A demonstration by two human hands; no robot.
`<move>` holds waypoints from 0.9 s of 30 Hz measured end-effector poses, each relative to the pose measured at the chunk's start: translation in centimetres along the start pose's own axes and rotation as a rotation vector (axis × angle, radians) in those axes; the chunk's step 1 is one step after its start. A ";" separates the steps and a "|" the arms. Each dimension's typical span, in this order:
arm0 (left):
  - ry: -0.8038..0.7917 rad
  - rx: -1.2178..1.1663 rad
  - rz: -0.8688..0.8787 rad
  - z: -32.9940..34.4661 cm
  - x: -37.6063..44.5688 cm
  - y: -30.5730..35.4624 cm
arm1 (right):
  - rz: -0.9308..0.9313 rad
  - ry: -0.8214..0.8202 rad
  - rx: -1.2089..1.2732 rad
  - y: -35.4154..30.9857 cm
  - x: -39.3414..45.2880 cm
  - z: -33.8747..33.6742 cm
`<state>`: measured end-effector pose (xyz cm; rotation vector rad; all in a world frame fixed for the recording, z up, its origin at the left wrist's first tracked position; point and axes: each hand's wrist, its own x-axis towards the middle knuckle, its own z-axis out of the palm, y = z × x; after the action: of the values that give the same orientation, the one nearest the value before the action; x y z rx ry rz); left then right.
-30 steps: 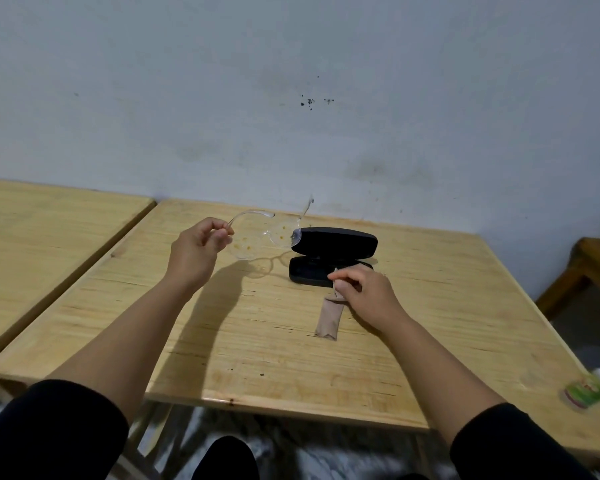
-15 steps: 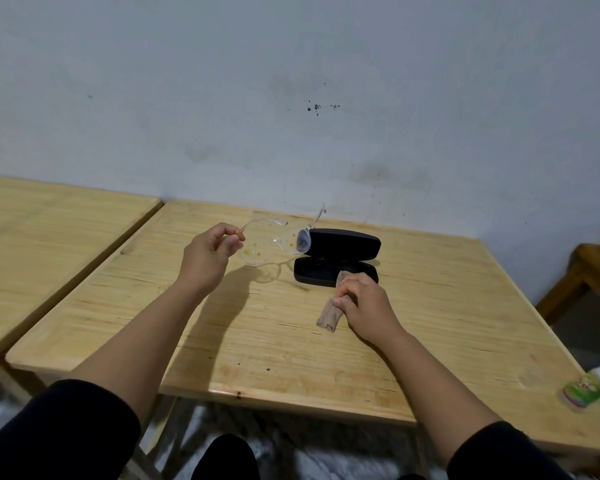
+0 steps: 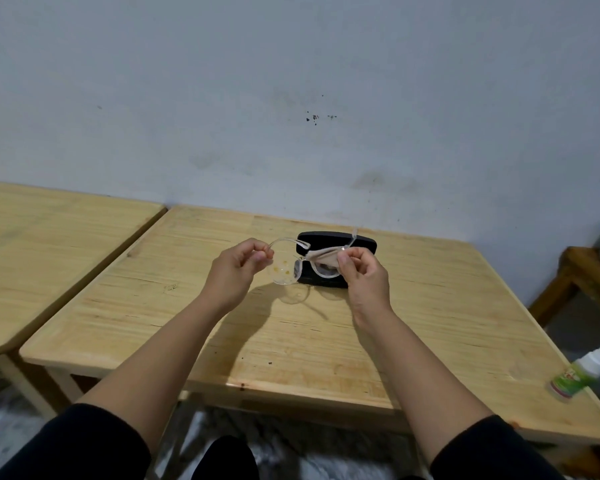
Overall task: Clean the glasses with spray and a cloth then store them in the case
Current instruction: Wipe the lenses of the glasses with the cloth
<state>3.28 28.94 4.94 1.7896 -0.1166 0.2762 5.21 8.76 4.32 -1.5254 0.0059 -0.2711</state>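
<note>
Head view: the glasses (image 3: 293,268) are being held above the desk (image 3: 291,344), in front of the open case (image 3: 336,239). Wiping is only beginning; yellowish spots are showing on one lens, and storing is left. The left hand (image 3: 234,271) is pinching the frame; the right hand (image 3: 362,271) is pressing the cloth (image 3: 321,256) to the other lens.

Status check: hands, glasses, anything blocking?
Left hand pinching glasses at one end. Right hand pressing cloth on other lens. Spots on left lens. Case open behind, nothing blocking.
</note>
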 end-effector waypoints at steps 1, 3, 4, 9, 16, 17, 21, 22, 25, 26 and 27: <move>-0.005 -0.009 0.005 0.1 -0.2 0.0 | -0.020 0.035 -0.029 0.2 -0.2 0.2; -0.004 -0.016 0.017 0.3 -0.6 0.0 | -0.027 0.112 -0.075 0.4 -0.6 0.5; -0.005 -0.018 0.016 0.3 -0.7 0.0 | -0.021 0.140 -0.075 0.4 -0.7 0.6; -0.003 -0.014 -0.014 0.3 -1.1 -0.4 | 0.021 0.149 -0.056 0.5 -1.1 0.7; 0.004 -0.060 -0.043 0.3 -1.0 -0.4 | 0.044 -0.034 0.005 0.1 -1.2 -0.4; 0.002 -0.063 -0.046 0.3 -1.0 -0.3 | 0.046 -0.057 0.005 0.0 -1.2 -0.5; -0.014 -0.049 -0.024 0.3 -0.9 -0.1 | 0.052 -0.032 -0.068 0.0 -1.2 -0.7; -0.023 -0.042 -0.016 0.3 -0.9 0.0 | 0.057 -0.009 -0.072 0.1 -1.2 -0.7; -0.041 -0.019 0.010 0.5 -0.9 0.1 | 0.063 0.062 -0.030 0.2 -1.6 -0.4; -0.044 -0.009 0.020 0.5 -0.8 0.1 | 0.061 0.076 -0.013 0.1 -1.9 -0.2; -0.046 -0.002 0.031 0.6 -0.8 0.1 | 0.058 0.079 -0.006 0.2 -2.1 -0.1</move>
<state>2.51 28.30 4.75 1.7942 -0.1772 0.2570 3.22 9.00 3.82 -1.5176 0.1131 -0.2848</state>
